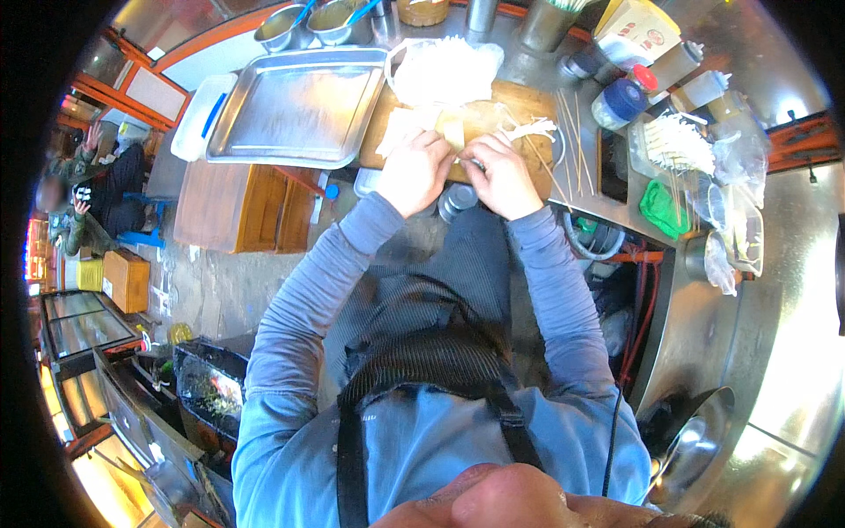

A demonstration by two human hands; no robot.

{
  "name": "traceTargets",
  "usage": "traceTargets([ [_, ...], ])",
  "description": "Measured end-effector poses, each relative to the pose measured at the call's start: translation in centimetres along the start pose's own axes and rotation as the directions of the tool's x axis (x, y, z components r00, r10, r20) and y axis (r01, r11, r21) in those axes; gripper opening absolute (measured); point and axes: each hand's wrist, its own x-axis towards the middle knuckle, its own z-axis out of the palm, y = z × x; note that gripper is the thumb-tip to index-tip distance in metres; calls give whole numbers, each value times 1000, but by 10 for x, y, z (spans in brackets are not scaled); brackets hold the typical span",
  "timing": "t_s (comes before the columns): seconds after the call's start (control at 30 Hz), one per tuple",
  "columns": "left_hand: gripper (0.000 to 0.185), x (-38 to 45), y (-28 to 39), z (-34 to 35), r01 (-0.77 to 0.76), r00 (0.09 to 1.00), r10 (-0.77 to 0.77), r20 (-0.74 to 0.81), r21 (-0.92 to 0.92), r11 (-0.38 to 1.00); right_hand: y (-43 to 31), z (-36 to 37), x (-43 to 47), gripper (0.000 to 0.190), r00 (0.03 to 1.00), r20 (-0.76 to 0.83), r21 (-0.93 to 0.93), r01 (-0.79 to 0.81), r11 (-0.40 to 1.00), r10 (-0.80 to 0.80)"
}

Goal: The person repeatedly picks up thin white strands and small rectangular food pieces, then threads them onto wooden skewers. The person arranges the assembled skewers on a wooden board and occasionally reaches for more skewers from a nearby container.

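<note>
Over the near edge of a wooden cutting board [531,99], my left hand [417,173] and my right hand [500,174] face each other, fingertips close together. Both pinch at a small pale piece between them; its exact shape is hidden by the fingers. A flat yellowish sheet of food [453,131] lies just beyond the fingertips. Pale sheets [404,125] lie beside my left hand. White enoki mushrooms [536,129] lie beyond my right hand, by thin wooden skewers [542,158]. A white plastic bag [449,71] with pale contents rests at the board's far side.
An empty steel tray [290,109] stands left of the board. More skewers [577,142], a blue-lidded jar [619,104] and a tub of skewered enoki [676,142] are at the right. Steel pots [284,30] stand behind. A person [79,191] is far left.
</note>
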Motion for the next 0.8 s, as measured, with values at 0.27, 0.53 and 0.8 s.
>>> traceTargets([
  [0.27,9,5,4,10,73,997,-71,-22,104,992,0,1,-6,19,997,6,-36,83,996,-83],
  [0.53,15,3,8,1,39,997,-48,53,153,987,-5,4,0,15,998,-12,-128,64,990,-66],
  [0.8,26,0,3,-6,-20,990,9,139,79,997,-12,1,-4,13,1000,12,-76,12,997,-11],
])
